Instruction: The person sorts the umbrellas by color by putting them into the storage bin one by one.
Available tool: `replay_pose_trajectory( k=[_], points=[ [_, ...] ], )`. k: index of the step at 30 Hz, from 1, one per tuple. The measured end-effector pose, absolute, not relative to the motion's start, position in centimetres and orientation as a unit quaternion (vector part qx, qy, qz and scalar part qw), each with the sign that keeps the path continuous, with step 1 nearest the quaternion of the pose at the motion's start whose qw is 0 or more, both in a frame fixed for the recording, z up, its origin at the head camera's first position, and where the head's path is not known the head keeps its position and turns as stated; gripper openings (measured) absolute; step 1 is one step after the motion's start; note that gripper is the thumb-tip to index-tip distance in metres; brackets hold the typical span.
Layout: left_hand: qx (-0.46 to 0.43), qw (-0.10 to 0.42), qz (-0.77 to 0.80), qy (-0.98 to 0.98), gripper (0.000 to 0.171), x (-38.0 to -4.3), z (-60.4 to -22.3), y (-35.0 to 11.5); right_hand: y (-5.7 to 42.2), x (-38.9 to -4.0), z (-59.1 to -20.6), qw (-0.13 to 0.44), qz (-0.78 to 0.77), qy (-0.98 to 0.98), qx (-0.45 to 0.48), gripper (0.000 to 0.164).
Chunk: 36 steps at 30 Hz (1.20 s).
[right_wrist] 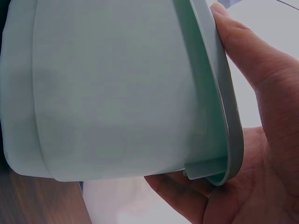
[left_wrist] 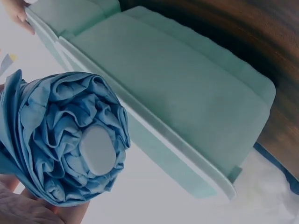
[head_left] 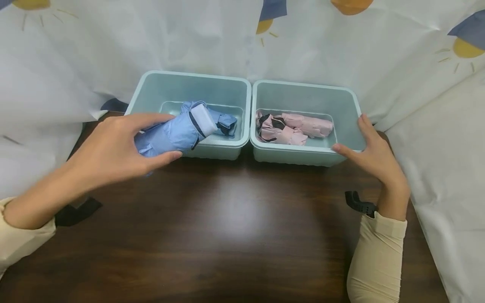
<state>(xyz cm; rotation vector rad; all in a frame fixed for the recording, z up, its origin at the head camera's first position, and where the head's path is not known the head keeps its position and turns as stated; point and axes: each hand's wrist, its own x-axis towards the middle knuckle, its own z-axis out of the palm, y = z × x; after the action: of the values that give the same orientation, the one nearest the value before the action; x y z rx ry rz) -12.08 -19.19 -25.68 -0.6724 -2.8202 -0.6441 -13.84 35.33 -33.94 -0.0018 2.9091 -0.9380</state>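
My left hand (head_left: 113, 147) grips a folded blue umbrella (head_left: 178, 130), which sticks out over the near rim of the left mint-green bin (head_left: 151, 86). The left wrist view shows the umbrella's pleated end (left_wrist: 65, 140) with its pale cap, close to that bin's outer wall (left_wrist: 177, 88). A second blue umbrella (head_left: 225, 122) lies inside the left bin. My right hand (head_left: 369, 149) holds the near right corner of the right bin (head_left: 303, 88), thumb along the front rim; the right wrist view shows the rim (right_wrist: 226, 107) in the palm (right_wrist: 252, 186). A pink folded umbrella (head_left: 293, 128) lies in the right bin.
Both bins stand side by side at the back of a dark wooden table (head_left: 227, 235). A white curtain (head_left: 435, 126) printed with suns hangs behind and drapes down the right side. Black wrist straps (head_left: 360, 204) show by both cream sleeves.
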Motion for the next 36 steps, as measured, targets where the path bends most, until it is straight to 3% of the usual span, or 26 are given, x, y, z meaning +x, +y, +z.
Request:
replay_pose_trajectory(
  k=[18, 36],
  points=[
    [-0.318, 0.073, -0.105, -0.939, 0.073, -18.1, -22.3, -18.6, 35.4, -13.6, -33.7, 0.043, -0.310, 0.950, -0.003, 0.107],
    [-0.356, -0.014, -0.063, -0.932, 0.071, -24.0, -23.8, -19.0, 35.4, -13.2, -33.5, 0.051, -0.304, 0.951, 0.005, 0.107]
  ],
)
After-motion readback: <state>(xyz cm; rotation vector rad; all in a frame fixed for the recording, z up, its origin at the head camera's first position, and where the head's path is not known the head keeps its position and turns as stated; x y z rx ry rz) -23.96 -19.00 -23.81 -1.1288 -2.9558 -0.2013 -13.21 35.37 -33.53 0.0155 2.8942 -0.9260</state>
